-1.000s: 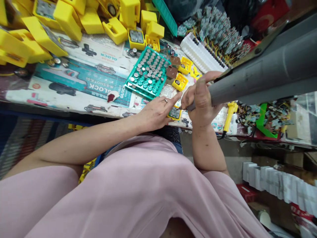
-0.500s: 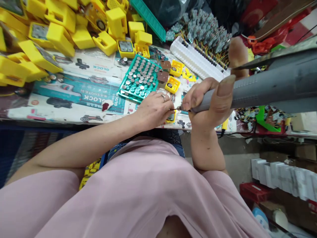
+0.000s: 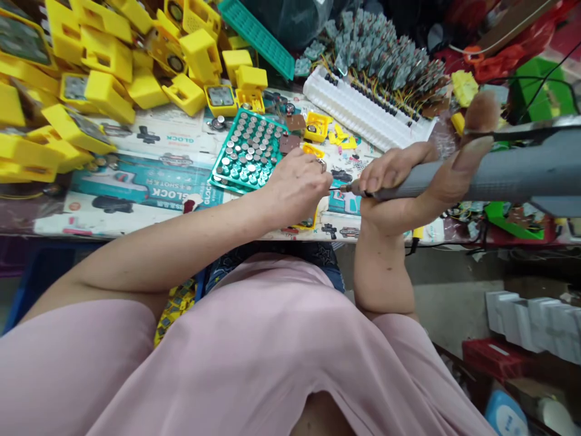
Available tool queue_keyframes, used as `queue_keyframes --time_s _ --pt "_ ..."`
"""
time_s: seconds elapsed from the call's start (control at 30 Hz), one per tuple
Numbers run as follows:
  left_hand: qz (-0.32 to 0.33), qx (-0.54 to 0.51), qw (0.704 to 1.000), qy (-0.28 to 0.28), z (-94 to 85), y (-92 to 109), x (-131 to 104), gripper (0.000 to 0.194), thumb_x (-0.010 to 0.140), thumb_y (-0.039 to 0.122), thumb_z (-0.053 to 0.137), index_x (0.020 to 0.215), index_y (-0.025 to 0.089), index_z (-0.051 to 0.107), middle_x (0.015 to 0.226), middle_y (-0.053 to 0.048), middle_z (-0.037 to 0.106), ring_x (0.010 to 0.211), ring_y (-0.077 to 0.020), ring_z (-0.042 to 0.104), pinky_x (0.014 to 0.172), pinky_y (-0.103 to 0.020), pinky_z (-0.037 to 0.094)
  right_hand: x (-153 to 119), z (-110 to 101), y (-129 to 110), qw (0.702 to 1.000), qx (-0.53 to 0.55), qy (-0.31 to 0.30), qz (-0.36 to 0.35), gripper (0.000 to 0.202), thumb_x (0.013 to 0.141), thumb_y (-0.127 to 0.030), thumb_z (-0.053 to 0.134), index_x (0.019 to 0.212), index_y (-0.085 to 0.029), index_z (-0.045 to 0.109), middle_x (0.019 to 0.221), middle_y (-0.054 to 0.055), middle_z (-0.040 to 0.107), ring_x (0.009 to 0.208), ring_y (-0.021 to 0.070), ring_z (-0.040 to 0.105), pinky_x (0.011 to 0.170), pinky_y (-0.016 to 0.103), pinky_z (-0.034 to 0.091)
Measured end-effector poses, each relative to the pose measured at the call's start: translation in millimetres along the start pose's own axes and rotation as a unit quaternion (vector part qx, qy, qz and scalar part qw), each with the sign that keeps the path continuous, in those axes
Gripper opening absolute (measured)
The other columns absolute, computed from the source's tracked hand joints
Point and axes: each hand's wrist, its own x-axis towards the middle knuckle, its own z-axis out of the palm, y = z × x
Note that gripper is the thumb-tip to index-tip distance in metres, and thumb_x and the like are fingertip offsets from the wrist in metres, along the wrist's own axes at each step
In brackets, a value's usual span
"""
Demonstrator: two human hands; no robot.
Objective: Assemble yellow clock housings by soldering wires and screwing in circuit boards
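Note:
My right hand (image 3: 408,188) is wrapped around a grey electric screwdriver (image 3: 512,172), which lies nearly level, its thin bit pointing left. My left hand (image 3: 302,188), wearing a ring, has its fingers pinched together at the tip of that bit; whatever they hold is hidden. Partly covered beneath the left hand is a yellow plastic case (image 3: 310,221) near the table's front edge. Just left of it stands a green tray (image 3: 216,178) with rows of small round silver button cells (image 3: 249,148). Beyond my fingers sit a small open yellow case (image 3: 316,127) and brown pieces (image 3: 290,143).
Many yellow plastic cases (image 3: 106,51) are heaped at the back left. A white foam rack (image 3: 363,109) carries wired grey parts (image 3: 385,51) at the back. Green bins (image 3: 540,91) stand on the right. Printed cardboard (image 3: 181,139) covers the table.
Both hands and the screwdriver have shifted slightly right over the table, with the left hand covering more of a small yellow case. The head view has also moved a little.

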Motion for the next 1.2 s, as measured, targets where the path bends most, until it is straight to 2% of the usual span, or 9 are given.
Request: queue_keyframes --time_s 0.13,0.27,0.33,0.47,0.63,0.83,0.93,1.1,1.2 --pt "0.007 -0.041 0.999 -0.008 -1.7 -6 2 0.019 0.084 0.019 0.054 0.078 0.016 0.072 0.072 -0.008 0.067 0.079 -0.0242 0.066 0.077 -0.039 0.050 5 3 4 0.999 0.026 0.032 -0.019 0.055 0.088 -0.075 0.051 0.129 -0.040 0.059 0.067 -0.001 0.055 0.064 0.0218 0.069 0.048 0.032 0.053" --pt "0.014 -0.061 0.998 -0.005 -5.6 -10 3 0.025 0.084 0.020 0.051 0.077 0.016 0.075 0.070 -0.008 0.068 0.076 -0.0235 0.066 0.075 -0.039 0.051 10 12 8 0.963 0.151 0.178 -0.137 0.038 0.088 -0.065 0.058 0.117 -0.039 0.061 0.051 -0.009 0.032 0.035 0.0088 0.039 0.035 0.022 0.037" --pt "0.023 -0.075 0.997 -0.025 -9.0 -10 3 0.025 0.084 0.020 0.052 0.077 0.017 0.076 0.070 -0.006 0.068 0.076 -0.0219 0.067 0.073 -0.035 0.051 12 15 7 0.952 0.196 0.178 -0.153 0.034 0.085 -0.061 0.065 0.110 -0.039 0.062 0.048 -0.011 0.029 0.032 0.0064 0.030 0.032 0.020 0.031" --pt "0.006 -0.096 0.991 -0.090 -18.6 -6 3 0.025 0.087 0.022 0.053 0.082 0.017 0.077 0.075 -0.005 0.071 0.080 -0.0210 0.069 0.074 -0.031 0.050 15 17 5 0.971 0.175 0.116 -0.116 0.030 0.090 -0.063 0.057 0.110 -0.043 0.062 0.048 -0.012 0.031 0.032 0.0039 0.030 0.038 0.020 0.029" --pt "-0.033 -0.106 0.991 -0.076 -24.4 1 0 0.030 0.095 0.025 0.050 0.096 0.014 0.078 0.090 -0.010 0.076 0.089 -0.0218 0.070 0.077 -0.030 0.049 21 21 1 0.949 0.167 0.235 -0.131 0.046 0.082 -0.068 0.061 0.115 -0.038 0.051 0.048 -0.011 0.021 0.030 0.0098 0.023 0.032 0.024 0.023" --pt "0.030 -0.179 0.978 -0.106 -21.0 -7 -2 0.026 0.094 0.021 0.052 0.092 0.017 0.077 0.085 -0.005 0.076 0.080 -0.0159 0.069 0.069 -0.024 0.044 20 13 -12 0.984 0.143 0.060 -0.087 0.049 0.078 -0.071 0.065 0.113 -0.039 0.053 0.047 -0.013 0.028 0.031 0.0107 0.031 0.037 0.026 0.030" --pt "0.035 -0.255 0.957 -0.136 -23.6 -19 -2 0.021 0.091 0.021 0.056 0.090 0.018 0.077 0.083 -0.001 0.076 0.076 -0.0125 0.067 0.067 -0.020 0.043 22 5 -18 0.974 0.203 0.036 -0.094 0.038 0.080 -0.065 0.065 0.107 -0.040 0.057 0.046 -0.013 0.028 0.029 0.0088 0.030 0.036 0.023 0.028" --pt "0.054 -0.411 0.876 -0.246 -32.8 -35 1 0.020 0.091 0.022 0.055 0.085 0.018 0.074 0.080 0.002 0.076 0.072 -0.0102 0.066 0.069 -0.020 0.045 28 -5 -21 0.973 0.213 0.003 -0.086 0.046 0.074 -0.067 0.068 0.107 -0.037 0.057 0.044 -0.014 0.030 0.028 0.0098 0.033 0.033 0.023 0.027" --pt "0.062 -0.389 0.892 -0.221 -36.6 -33 1 0.017 0.089 0.025 0.060 0.081 0.018 0.073 0.075 0.002 0.073 0.069 -0.0103 0.065 0.067 -0.021 0.044 31 -3 -20 0.960 0.259 -0.009 -0.110 0.047 0.075 -0.065 0.067 0.109 -0.036 0.053 0.043 -0.015 0.029 0.026 0.0112 0.028 0.028 0.026 0.024"
